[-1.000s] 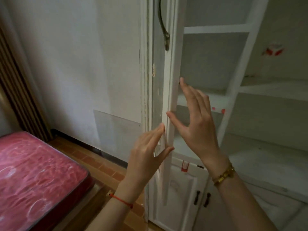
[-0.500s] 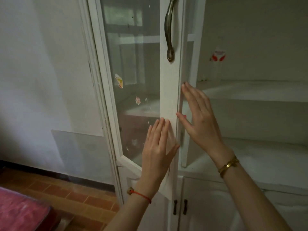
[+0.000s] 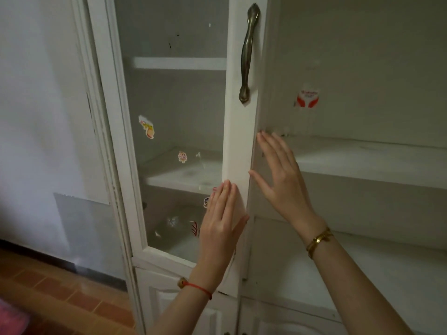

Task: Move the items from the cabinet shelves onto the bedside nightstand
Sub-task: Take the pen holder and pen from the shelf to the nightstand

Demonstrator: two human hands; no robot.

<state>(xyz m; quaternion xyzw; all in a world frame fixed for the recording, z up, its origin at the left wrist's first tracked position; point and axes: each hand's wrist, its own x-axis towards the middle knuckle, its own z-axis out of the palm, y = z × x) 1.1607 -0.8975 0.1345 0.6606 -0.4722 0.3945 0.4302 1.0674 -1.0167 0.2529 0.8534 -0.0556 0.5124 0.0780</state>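
A white cabinet with a glass door fills the view. My left hand lies flat against the door's right stile, fingers together and holding nothing. My right hand is spread open just right of the door's edge, in front of the open shelves. A bronze handle runs down the stile above my hands. The shelves I can see, behind the glass and on the right, carry no items. The nightstand is out of view.
Small stickers dot the glass. A red-and-white sticker marks the cabinet's back wall. Lower white doors sit under the shelves. A tiled floor and a pink mattress corner are at the lower left.
The glass door has swung from edge-on to nearly flush with the cabinet front. My left hand has gone flat on its stile. The view turned right, away from the bed.
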